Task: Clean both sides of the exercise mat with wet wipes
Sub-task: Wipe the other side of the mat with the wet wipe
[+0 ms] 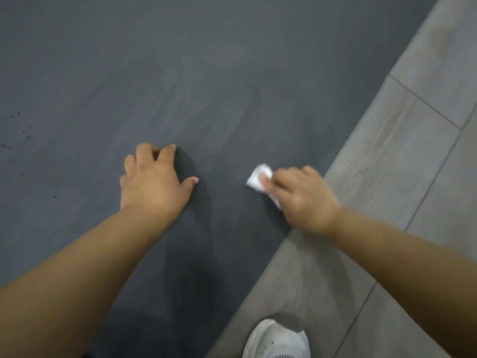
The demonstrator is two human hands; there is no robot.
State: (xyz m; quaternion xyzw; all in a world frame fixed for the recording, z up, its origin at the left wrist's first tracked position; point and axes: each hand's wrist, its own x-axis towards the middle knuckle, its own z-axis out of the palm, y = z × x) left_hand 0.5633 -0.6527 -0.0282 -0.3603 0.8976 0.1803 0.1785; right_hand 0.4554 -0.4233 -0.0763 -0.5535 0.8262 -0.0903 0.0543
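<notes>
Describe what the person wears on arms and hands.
No gloves, rings or watch show on the left hand or right hand. The left forearm and right forearm are uncovered, no sleeve in view. Blur could hide small details.

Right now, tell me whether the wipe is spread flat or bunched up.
Bunched up: the wet wipe is a crumpled white wad under the right hand's fingers, pressed on the mat.

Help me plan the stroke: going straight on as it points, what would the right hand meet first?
Bare dark grey exercise mat; then the right hand with its crumpled white wipe might brush the left hand.
</notes>
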